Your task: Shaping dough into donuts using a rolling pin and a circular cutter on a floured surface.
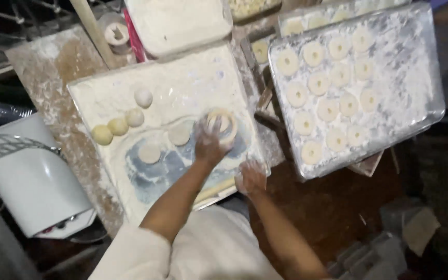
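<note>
My left hand (209,145) holds a round ring cutter (222,123) pressed down on a flattened dough piece on the floured work tray (193,83). My right hand (251,178), dusted with flour, rests at the tray's near right corner, holding nothing that I can see. Two flattened dough discs (179,134) lie just left of the cutter, and several dough balls (117,126) sit in a curved row at the tray's left.
A floured metal baking tray (416,67) at the right carries several ring-shaped dough pieces (318,83). A flour container (177,21) stands behind the work tray. A white appliance (32,181) sits at the left. A wooden rolling pin (92,28) leans at the back left.
</note>
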